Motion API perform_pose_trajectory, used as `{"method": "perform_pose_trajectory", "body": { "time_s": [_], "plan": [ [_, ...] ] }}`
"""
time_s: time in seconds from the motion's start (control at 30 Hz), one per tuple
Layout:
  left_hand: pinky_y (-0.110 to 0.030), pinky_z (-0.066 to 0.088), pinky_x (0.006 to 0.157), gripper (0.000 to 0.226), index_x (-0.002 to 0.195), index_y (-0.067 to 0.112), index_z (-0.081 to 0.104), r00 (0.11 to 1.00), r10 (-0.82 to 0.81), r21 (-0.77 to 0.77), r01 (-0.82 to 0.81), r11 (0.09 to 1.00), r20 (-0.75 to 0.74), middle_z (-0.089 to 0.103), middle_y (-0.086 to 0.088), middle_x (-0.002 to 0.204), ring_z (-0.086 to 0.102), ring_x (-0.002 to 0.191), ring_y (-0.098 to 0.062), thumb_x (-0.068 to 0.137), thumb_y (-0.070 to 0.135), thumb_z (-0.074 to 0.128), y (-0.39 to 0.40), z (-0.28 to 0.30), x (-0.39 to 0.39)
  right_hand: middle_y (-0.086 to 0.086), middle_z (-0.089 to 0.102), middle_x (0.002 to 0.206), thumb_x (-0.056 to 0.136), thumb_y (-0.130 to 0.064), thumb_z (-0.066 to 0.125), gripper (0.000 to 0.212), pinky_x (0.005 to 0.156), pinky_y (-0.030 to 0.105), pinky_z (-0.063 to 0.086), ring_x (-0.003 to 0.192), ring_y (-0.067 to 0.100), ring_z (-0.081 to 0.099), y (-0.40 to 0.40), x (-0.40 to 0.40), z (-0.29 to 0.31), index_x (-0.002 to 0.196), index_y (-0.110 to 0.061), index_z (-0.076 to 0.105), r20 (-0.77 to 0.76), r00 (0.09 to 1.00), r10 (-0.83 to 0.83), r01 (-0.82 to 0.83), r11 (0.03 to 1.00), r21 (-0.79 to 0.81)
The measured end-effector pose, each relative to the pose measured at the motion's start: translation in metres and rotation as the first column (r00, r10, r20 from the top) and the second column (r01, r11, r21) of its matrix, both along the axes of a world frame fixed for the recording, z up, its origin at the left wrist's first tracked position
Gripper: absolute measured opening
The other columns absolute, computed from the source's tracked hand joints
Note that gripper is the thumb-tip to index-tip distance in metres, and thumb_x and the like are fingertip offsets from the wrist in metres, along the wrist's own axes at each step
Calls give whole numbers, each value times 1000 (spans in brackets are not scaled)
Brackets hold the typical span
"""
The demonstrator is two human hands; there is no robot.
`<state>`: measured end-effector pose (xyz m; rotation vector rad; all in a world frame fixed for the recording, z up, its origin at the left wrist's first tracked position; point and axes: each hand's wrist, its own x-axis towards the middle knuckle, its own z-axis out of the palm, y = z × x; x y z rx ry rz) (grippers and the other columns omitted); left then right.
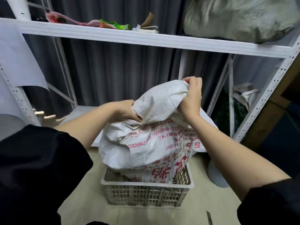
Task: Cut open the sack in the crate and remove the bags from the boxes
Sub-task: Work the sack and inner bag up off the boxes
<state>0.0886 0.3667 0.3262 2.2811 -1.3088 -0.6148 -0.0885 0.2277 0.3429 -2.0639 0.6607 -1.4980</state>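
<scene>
A white woven sack point(151, 140) with red printed lettering stands in a pale plastic lattice crate point(146, 192) on the floor, bulging well above the rim. My left hand point(126, 112) grips a bunched fold of the sack on its left side. My right hand point(191, 96) clutches the crumpled top end of the sack, higher and to the right. The sack's mouth is gathered shut between the two hands. No boxes or inner bags show.
A white metal shelf rack point(146, 38) stands right behind the crate, with wrappers, a booklet and a large grey bag point(240, 18) on top. A knife-like blade point(209, 218) lies on the floor at the lower right. A white round base point(215, 174) sits right of the crate.
</scene>
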Motion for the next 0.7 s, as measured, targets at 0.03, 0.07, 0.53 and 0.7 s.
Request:
{"method": "perform_pose_trajectory", "body": {
  "time_s": [0.03,0.07,0.53,0.7],
  "plan": [
    [-33,53,89,49,105,21,65,997,32,-10,-32,999,66,72,3,100,67,100,-19,63,36,84,-3,-7,-2,-10,42,103,85,-13,49,13,69,23,39,72,-4,46,0,-2,-3,97,-17,52,-31,999,11,-12,1000,-16],
    [-34,54,84,45,103,21,65,981,86,-1,-87,996,172,73,2,99,67,97,-21,66,41,79,-5,-12,-5,-9,41,104,84,-14,52,14,67,23,39,71,-1,46,-1,-6,-6,98,-17,51,-91,995,36,-40,998,-46],
    [-41,36,63,13,86,11,44,606,341,-428,-1,904,719,52,-10,87,51,80,-33,79,3,53,-3,-48,-1,-5,19,155,58,-66,75,117,114,49,21,143,20,18,-62,-31,-25,150,-27,13,-907,421,-15,-260,956,-136],
    [-39,37,60,16,85,11,50,556,293,-415,105,904,778,51,-7,83,51,75,-31,73,8,59,-3,-51,0,5,54,130,58,-49,83,116,95,40,44,116,27,52,-56,-8,-57,148,-22,14,-958,238,161,-144,981,129]
  ]
}}
